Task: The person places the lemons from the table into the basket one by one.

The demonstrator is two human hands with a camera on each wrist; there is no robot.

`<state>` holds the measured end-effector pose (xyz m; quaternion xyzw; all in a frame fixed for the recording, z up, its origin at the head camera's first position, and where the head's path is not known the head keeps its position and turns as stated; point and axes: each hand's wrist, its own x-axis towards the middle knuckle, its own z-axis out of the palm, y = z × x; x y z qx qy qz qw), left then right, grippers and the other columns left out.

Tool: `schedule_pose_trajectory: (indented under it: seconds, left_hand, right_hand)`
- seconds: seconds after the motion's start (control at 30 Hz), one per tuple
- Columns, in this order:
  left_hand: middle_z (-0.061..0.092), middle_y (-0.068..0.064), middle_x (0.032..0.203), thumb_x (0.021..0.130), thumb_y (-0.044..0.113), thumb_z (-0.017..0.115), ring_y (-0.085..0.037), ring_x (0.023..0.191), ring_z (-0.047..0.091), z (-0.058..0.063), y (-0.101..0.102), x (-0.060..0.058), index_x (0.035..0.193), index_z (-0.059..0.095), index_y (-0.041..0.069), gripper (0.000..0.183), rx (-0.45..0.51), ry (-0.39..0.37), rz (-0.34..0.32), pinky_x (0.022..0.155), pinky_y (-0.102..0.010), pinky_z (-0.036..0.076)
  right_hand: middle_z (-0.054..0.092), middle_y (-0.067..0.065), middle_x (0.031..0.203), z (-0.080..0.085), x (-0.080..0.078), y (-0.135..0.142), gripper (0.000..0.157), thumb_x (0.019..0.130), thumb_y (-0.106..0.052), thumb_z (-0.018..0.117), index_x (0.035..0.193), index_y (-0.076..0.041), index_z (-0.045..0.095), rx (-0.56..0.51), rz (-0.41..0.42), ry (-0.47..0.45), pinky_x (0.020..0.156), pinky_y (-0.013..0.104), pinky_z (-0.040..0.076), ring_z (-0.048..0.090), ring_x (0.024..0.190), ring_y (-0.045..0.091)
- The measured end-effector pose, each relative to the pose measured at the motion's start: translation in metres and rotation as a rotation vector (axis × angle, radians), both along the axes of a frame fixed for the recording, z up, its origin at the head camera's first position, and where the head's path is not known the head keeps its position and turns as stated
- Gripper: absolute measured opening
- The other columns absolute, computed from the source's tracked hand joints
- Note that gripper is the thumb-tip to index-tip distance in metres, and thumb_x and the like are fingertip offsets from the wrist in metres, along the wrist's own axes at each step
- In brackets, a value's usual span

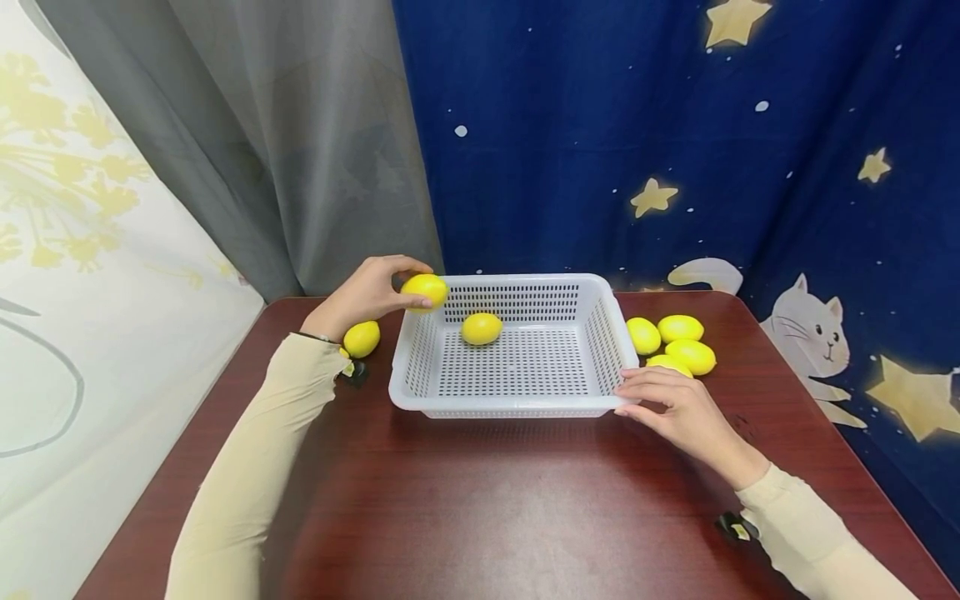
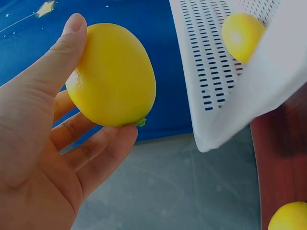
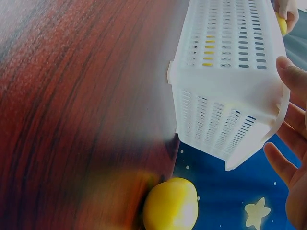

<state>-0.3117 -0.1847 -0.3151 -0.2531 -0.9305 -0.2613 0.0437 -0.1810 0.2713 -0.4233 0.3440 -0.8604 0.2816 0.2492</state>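
At the far left corner of a white perforated plastic basket [image 1: 510,403], my left hand [image 1: 372,287] grips a yellow lemon [image 1: 425,291] between thumb and fingers. In the left wrist view this lemon [image 2: 115,74] shows a small green stem end, and it is held beside the basket rim [image 2: 204,139]. Another lemon [image 1: 482,328] lies inside the basket, toward its back left. My right hand [image 1: 678,410] holds the basket's near right corner, thumb at the front side and fingers at the rim. The right wrist view shows that thumb [image 3: 292,76] against the rim.
Several lemons [image 1: 691,357] lie on the table to the basket's right, close to my right hand. One more lemon [image 1: 362,339] sits left of the basket, under my left wrist. The dark red wooden table [image 1: 517,500] ends at a blue curtain [image 1: 570,150] and a grey one.
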Motion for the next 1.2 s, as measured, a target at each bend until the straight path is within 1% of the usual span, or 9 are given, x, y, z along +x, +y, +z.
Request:
schedule_pose_trajectory:
  seconds: [0.13, 0.37, 0.63, 0.77, 0.93, 1.03, 1.2]
  left_hand:
    - [0.069, -0.002, 0.12, 0.078, 0.046, 0.081, -0.02, 0.105, 0.061, 0.003, 0.007, -0.004, 0.124, 0.067, 0.016, 0.057, 0.003, 0.005, -0.015, 0.099, -0.044, 0.051]
    - [0.068, -0.003, 0.122, 0.078, 0.045, 0.082, -0.021, 0.108, 0.062, 0.01, 0.018, -0.005, 0.127, 0.065, 0.015, 0.06, 0.003, -0.028, -0.022, 0.1, -0.042, 0.051]
    - [0.068, -0.004, 0.123, 0.078, 0.043, 0.081, -0.022, 0.108, 0.062, 0.009, 0.024, -0.006, 0.128, 0.064, 0.013, 0.06, -0.002, -0.037, -0.016, 0.1, -0.041, 0.052]
    - [0.067, -0.004, 0.124, 0.078, 0.043, 0.081, -0.022, 0.11, 0.062, 0.008, 0.028, -0.008, 0.129, 0.063, 0.013, 0.062, 0.006, -0.043, -0.029, 0.1, -0.041, 0.052]
    - [0.066, -0.004, 0.125, 0.079, 0.042, 0.081, -0.023, 0.11, 0.061, 0.007, 0.033, -0.011, 0.13, 0.063, 0.013, 0.062, 0.009, -0.06, -0.038, 0.099, -0.041, 0.053]
    - [0.066, -0.004, 0.125, 0.079, 0.041, 0.081, -0.021, 0.109, 0.06, 0.007, 0.037, -0.014, 0.131, 0.062, 0.014, 0.061, 0.01, -0.064, -0.04, 0.1, -0.042, 0.053]
    - [0.066, -0.003, 0.124, 0.078, 0.041, 0.082, -0.02, 0.106, 0.059, 0.01, 0.048, -0.017, 0.13, 0.063, 0.014, 0.061, 0.018, -0.07, -0.049, 0.098, -0.038, 0.053]
  right_hand:
    - [0.077, 0.005, 0.104, 0.0, 0.0, 0.0, 0.043, 0.059, -0.017, 0.094, 0.1, -0.015, 0.08, 0.0, -0.004, -0.005, 0.104, -0.001, 0.033, 0.07, 0.103, 0.02]
    - [0.077, 0.005, 0.104, -0.001, 0.0, 0.0, 0.043, 0.06, -0.017, 0.093, 0.1, -0.015, 0.08, 0.0, 0.0, -0.004, 0.104, -0.001, 0.033, 0.069, 0.103, 0.019]
    - [0.077, 0.004, 0.105, -0.001, 0.0, 0.0, 0.044, 0.06, -0.016, 0.093, 0.102, -0.018, 0.08, 0.004, -0.009, -0.016, 0.104, -0.001, 0.033, 0.069, 0.104, 0.018]
    - [0.077, 0.003, 0.105, -0.001, 0.001, 0.0, 0.045, 0.058, -0.014, 0.094, 0.101, -0.017, 0.08, 0.008, -0.015, -0.015, 0.104, -0.001, 0.032, 0.069, 0.104, 0.018]
    - [0.077, 0.005, 0.105, 0.0, 0.001, 0.0, 0.044, 0.059, -0.015, 0.093, 0.101, -0.016, 0.08, 0.013, -0.011, -0.013, 0.105, -0.001, 0.032, 0.069, 0.104, 0.018]
    - [0.077, 0.005, 0.105, 0.0, 0.001, 0.0, 0.044, 0.059, -0.017, 0.093, 0.101, -0.017, 0.08, 0.013, -0.012, -0.012, 0.105, -0.001, 0.032, 0.069, 0.104, 0.018]
    - [0.077, 0.005, 0.105, 0.0, 0.001, 0.0, 0.044, 0.059, -0.016, 0.093, 0.101, -0.016, 0.08, 0.01, -0.012, -0.015, 0.105, -0.001, 0.032, 0.069, 0.104, 0.018]
